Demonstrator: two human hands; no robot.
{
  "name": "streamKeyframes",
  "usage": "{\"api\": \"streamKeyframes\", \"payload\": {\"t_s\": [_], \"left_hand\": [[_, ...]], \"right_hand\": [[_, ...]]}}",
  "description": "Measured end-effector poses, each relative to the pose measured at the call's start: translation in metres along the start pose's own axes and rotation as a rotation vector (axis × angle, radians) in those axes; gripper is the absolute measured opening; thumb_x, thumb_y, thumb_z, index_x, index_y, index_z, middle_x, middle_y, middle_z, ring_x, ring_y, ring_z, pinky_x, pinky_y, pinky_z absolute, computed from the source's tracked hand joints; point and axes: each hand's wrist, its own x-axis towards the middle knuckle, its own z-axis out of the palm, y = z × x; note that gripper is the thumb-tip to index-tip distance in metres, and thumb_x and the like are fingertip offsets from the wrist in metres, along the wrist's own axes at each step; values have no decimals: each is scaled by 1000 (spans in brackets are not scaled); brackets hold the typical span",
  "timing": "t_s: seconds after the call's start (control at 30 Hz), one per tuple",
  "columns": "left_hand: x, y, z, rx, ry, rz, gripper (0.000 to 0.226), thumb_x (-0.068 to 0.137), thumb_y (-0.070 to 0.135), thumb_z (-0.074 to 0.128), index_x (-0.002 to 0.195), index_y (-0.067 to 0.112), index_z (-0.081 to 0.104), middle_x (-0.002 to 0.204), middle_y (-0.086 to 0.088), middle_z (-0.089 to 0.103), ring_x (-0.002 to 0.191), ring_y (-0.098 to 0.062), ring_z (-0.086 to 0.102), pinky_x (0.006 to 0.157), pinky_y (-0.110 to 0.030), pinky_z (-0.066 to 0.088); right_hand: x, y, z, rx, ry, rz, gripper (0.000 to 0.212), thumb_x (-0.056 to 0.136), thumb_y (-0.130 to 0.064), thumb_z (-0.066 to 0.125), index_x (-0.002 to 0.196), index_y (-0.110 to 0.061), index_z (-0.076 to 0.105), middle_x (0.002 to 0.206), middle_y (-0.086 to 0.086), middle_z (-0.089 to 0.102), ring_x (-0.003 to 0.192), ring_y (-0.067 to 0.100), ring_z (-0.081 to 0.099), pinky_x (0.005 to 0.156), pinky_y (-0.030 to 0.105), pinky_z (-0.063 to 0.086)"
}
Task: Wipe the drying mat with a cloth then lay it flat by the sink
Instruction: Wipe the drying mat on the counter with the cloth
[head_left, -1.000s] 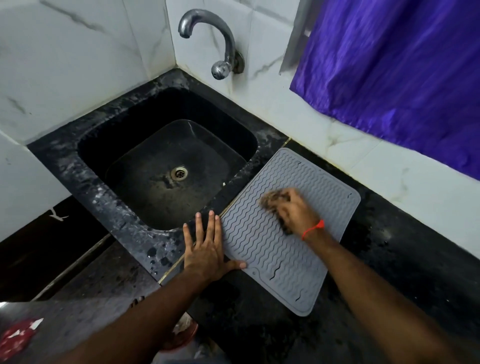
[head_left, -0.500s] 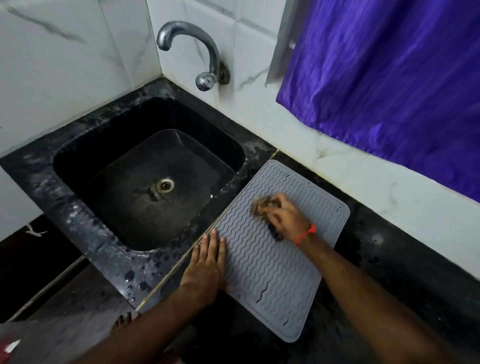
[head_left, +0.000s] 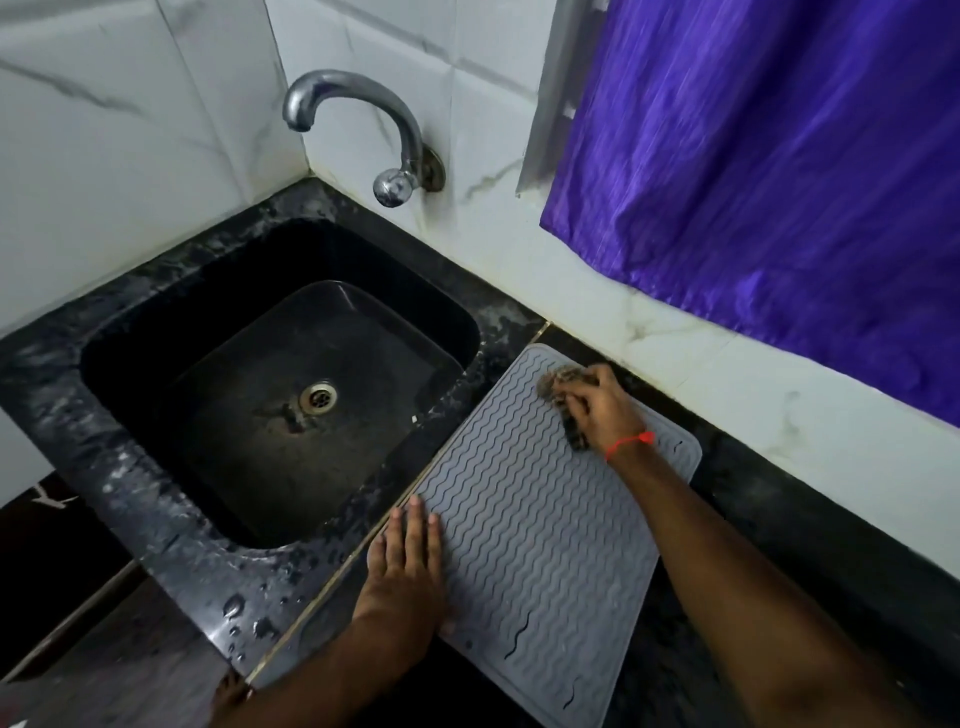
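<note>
The grey drying mat (head_left: 540, 525) lies flat on the black counter (head_left: 810, 525), in the lower centre of the frame, its left edge just beside the sink (head_left: 280, 379). The right hand (head_left: 597, 408) sits at the mat's upper corner, fingers curled round a dark mottled cloth (head_left: 558, 382) and pressing it onto the ribbed surface; part of the cloth protrudes below the palm. The left hand (head_left: 410, 566) rests flat on the mat's left edge, fingers straight and together, pointing toward the top of the frame. A red thread (head_left: 631, 441) circles the right wrist. A chrome tap (head_left: 358, 130) projects from the tiled wall (head_left: 130, 156) at upper centre. A purple curtain (head_left: 779, 182) fills the upper right.
</note>
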Motion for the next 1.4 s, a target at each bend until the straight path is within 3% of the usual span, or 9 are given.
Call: {"api": "streamKeyframes", "payload": {"t_s": [0.1, 0.27, 0.43, 0.6, 0.77, 0.87, 1.03, 1.2, 1.4], "left_hand": [[-3, 2, 2, -25, -13, -5, 107, 96, 55, 48, 147, -1, -29, 150, -30, -37, 145, -48, -22, 122, -53, 0], [0, 2, -4, -54, -30, 7, 104, 98, 53, 45, 148, -1, -27, 151, -28, -37, 145, -45, -24, 123, -52, -1], [-4, -1, -3, -38, -34, -2, 100, 99, 48, 46, 148, 0, -27, 150, -27, -37, 145, -45, -24, 123, -52, -2], [-2, -2, -4, -52, -27, 13, 88, 103, 40, 37, 149, 1, -27, 152, -26, -36, 145, -44, -25, 122, -52, -4], [-4, -2, -2, -39, -26, 16, 93, 101, 39, 44, 149, 0, -27, 152, -26, -36, 145, -44, -25, 123, -52, -3], [-3, -4, 1, -41, 7, 12, 94, 101, 44, 43, 149, 1, -26, 152, -26, -36, 145, -44, -25, 123, -51, -4], [8, -13, 5, -61, 132, 65, 103, 98, 56, 43, 147, 0, -28, 153, -26, -35, 146, -41, -25, 123, -48, -3], [-10, -31, 43, -145, 260, -22, 112, 86, 79, 29, 151, 6, -26, 159, -11, -34, 147, -33, -27, 122, -55, 0], [-13, -30, 51, -197, 253, -50, 116, 80, 88, 20, 150, 9, -29, 156, -8, -40, 142, -37, -37, 115, -62, -13]], "right_hand": [[25, 2, -5, -21, 47, 128, 29, 93, -12, 57, 120, -16, 69, 130, 16, 41, 117, 32, 51, 111, 34, 35], [28, -3, 2, -7, -21, -34, 27, 91, -9, 59, 117, -10, 69, 126, 19, 44, 111, 35, 52, 106, 32, 38], [52, -10, 1, 20, 27, 100, 29, 93, -12, 58, 119, -16, 69, 123, 18, 44, 112, 33, 52, 108, 32, 37], [29, -12, 8, 56, -70, 16, 29, 92, -14, 60, 121, -6, 61, 121, 15, 49, 109, 31, 56, 100, 33, 44], [65, -7, -8, 43, 46, 269, 28, 93, -10, 55, 118, -2, 65, 125, 21, 45, 113, 36, 53, 103, 26, 38], [38, -32, -12, 56, 21, 105, 29, 94, -11, 56, 122, -11, 67, 129, 20, 42, 115, 34, 51, 110, 33, 36], [-91, -84, 16, 106, -84, -102, 28, 93, -22, 60, 119, -29, 68, 131, 7, 45, 112, 23, 51, 95, 25, 39], [-208, -126, 51, 221, -176, -192, 27, 90, -15, 61, 114, -25, 71, 128, 8, 49, 114, 15, 52, 103, 19, 39], [-211, -110, 58, 106, -244, -265, 33, 93, -34, 44, 116, -31, 67, 134, 6, 49, 108, 26, 60, 89, 40, 53]]}}
